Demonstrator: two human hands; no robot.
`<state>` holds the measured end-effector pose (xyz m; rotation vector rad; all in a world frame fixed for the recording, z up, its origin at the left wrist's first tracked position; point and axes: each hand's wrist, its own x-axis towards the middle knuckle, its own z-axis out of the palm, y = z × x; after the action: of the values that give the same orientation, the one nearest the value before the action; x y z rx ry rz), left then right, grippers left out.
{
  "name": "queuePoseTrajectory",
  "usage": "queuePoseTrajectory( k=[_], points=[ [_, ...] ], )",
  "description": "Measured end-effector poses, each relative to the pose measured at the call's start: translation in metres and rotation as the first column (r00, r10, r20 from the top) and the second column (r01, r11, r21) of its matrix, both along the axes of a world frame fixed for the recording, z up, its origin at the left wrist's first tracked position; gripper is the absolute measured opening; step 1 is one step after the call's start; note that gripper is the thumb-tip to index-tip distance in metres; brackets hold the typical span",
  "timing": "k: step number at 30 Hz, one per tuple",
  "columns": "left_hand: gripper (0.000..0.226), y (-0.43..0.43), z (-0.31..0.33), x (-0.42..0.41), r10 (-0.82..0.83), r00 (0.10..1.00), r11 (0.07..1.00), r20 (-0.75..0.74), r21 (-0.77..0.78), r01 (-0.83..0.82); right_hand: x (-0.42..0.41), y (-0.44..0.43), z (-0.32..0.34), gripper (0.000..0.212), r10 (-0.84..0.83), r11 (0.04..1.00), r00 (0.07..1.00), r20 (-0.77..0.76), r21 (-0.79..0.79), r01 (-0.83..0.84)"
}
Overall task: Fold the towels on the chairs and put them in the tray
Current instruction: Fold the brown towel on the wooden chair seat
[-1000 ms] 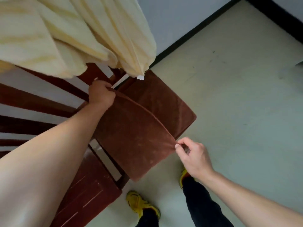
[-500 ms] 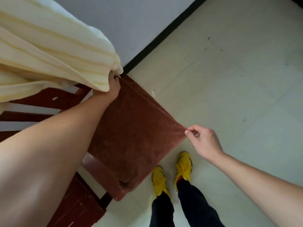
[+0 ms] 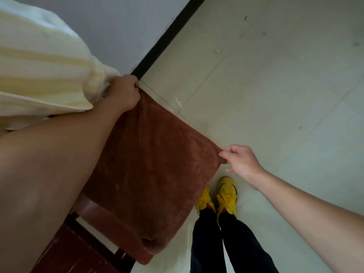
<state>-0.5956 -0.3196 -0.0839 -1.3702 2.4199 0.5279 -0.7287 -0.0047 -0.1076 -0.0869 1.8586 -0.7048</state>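
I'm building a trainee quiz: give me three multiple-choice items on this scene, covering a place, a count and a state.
1. The yellow shoes stand: A on the pale floor; B on a table; C in a tray.
2. Hands holding the brown plush towel: A none; B one; C two.
3. That towel is: A rolled up; B spread open; C knotted.
A: floor lies under both shoes. C: left hand and right hand each hold a corner. B: it hangs flat between them.

We see dim, soft, even light with faint shadows; the wide lens bends and blurs the edges.
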Motion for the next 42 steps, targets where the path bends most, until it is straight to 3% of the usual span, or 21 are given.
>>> queuePoseTrajectory(
  k=[4, 9, 11, 15, 21, 23, 25, 27, 30, 33, 35, 36, 39, 42],
  points=[
    [0.018, -0.003, -0.010, -0.006, -0.007, 1.000, 0.997, 0.021, 0.071, 0.006, -0.002, -0.008, 0.004, 0.013, -0.143, 0.988, 0.987, 0.071, -0.052, 0.147],
    [0.016, -0.002, -0.011, -0.011, 0.052, 0.998, 0.997, -0.037, 0.066, -0.050, -0.002, -0.008, -0.003, 0.018, -0.028, 0.999, 0.998, -0.056, -0.031, 0.026],
    [0.020, -0.001, -0.010, -0.011, 0.073, 0.997, 0.997, -0.039, 0.012, -0.072, -0.002, -0.010, -0.006, 0.020, 0.015, 1.000, 0.996, -0.089, -0.006, -0.015],
    [0.035, 0.014, -0.006, -0.003, 0.057, 0.993, 0.988, -0.102, -0.140, -0.071, -0.003, -0.013, 0.001, 0.020, -0.015, 0.999, 1.000, -0.013, 0.043, 0.015],
    [0.028, 0.090, 0.016, 0.045, -0.019, 0.976, 0.975, -0.219, -0.218, -0.030, 0.001, -0.017, 0.013, 0.016, -0.009, 0.993, 0.999, -0.045, 0.116, 0.014],
    [0.027, 0.120, 0.017, 0.074, 0.045, 0.978, 0.977, -0.204, -0.197, -0.086, 0.003, -0.020, 0.018, 0.018, 0.019, 0.992, 0.999, -0.029, 0.124, -0.015],
    [0.022, 0.157, 0.019, 0.109, 0.250, 0.953, 0.953, -0.172, -0.130, -0.274, 0.007, -0.022, 0.022, 0.019, 0.088, 0.989, 0.996, -0.026, 0.124, -0.085],
    [0.018, 0.197, 0.018, 0.141, 0.533, 0.839, 0.842, -0.114, -0.027, -0.539, 0.010, -0.023, 0.025, 0.019, 0.139, 0.983, 0.989, -0.050, 0.125, -0.132],
    [0.029, 0.256, 0.012, 0.174, 0.813, 0.580, 0.577, 0.050, 0.061, -0.815, 0.013, -0.023, 0.025, 0.018, 0.135, 0.983, 0.990, -0.041, 0.128, -0.129],
    [0.045, 0.304, 0.012, 0.179, 0.983, 0.182, 0.179, 0.000, 0.156, -0.971, 0.015, -0.024, 0.027, 0.013, 0.092, 0.990, 0.996, -0.001, 0.108, -0.091],
    [0.056, 0.324, 0.010, 0.175, 0.993, -0.117, -0.112, -0.003, 0.243, -0.964, 0.017, -0.025, 0.027, 0.012, 0.043, 0.996, 0.999, -0.012, 0.084, -0.042],
    [0.058, 0.331, 0.008, 0.173, 0.978, -0.209, -0.201, 0.003, 0.291, -0.936, 0.019, -0.026, 0.027, 0.012, 0.006, 0.997, 1.000, -0.013, 0.074, -0.005],
    [0.052, 0.352, -0.005, 0.174, 0.937, -0.348, -0.328, 0.037, 0.441, -0.836, 0.026, -0.026, 0.026, 0.018, -0.086, 0.994, 0.996, -0.031, 0.059, 0.088],
    [0.020, 0.359, -0.013, 0.183, 0.907, -0.421, -0.360, -0.004, 0.512, -0.780, 0.028, -0.022, 0.021, 0.019, -0.059, 0.993, 0.997, -0.054, 0.096, 0.064]
  ],
)
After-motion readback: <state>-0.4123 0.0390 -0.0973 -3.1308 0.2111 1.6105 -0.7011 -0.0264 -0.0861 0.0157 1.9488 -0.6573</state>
